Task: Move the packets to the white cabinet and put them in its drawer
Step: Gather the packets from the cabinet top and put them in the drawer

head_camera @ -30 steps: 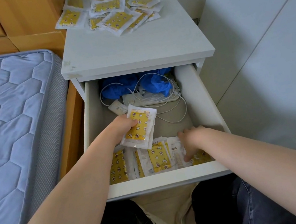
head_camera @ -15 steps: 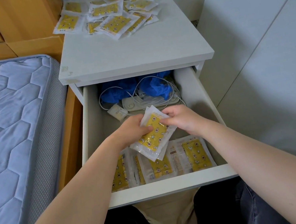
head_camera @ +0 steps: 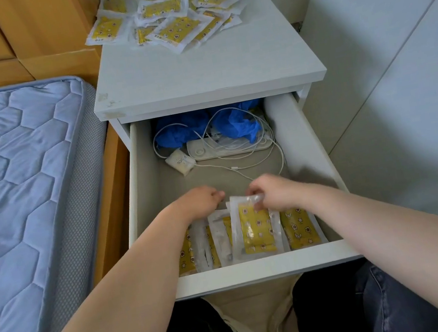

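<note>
right hand [head_camera: 269,192] pinches packet [head_camera: 257,231] by far edge, long axis running toward drawer front [head_camera: 257,270]; left hand [head_camera: 197,202] just beside, curled, grip unclear.

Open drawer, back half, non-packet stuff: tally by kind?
Crumpled blue plastic clumps: 2
Flat white oblong device: 1
Small white printed pouch: 1
Tangle of thin white cable: 1
Total: 5

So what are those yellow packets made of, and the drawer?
Each packet looks like thin clear plastic film around something yellow and printed: it glints and wrinkles. The drawer looks like white coated board, smooth and matte; what's under the coating doesn't show.
</note>
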A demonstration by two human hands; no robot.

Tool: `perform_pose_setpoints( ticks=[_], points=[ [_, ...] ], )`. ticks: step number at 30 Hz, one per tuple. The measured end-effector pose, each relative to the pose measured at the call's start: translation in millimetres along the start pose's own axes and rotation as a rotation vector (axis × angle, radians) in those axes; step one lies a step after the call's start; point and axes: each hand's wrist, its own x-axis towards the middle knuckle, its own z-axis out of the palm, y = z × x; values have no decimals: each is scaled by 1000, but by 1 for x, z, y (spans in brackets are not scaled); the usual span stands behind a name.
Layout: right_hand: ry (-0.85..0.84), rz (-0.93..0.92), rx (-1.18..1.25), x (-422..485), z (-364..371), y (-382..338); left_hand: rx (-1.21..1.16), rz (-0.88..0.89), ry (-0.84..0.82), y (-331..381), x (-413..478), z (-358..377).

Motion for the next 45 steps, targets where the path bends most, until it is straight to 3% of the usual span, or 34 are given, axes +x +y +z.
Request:
perform_pose_setpoints(
  ticks=[5,11,19,24,45],
  points=[
    [16,-63,-238,6,21,1,128,87,-221,2,-2,6],
    [2,-113,-374,12,23,0,180,144,-204,7,6,18],
    [-261,28,-439,11,19,7,329,162,-189,8,10,25],
    [-311,26,-551,8,19,4,371,173,-163,9,9,23],
    [-269,44,-369,11,13,12,293,197,-151,13,4,19]
  ],
)
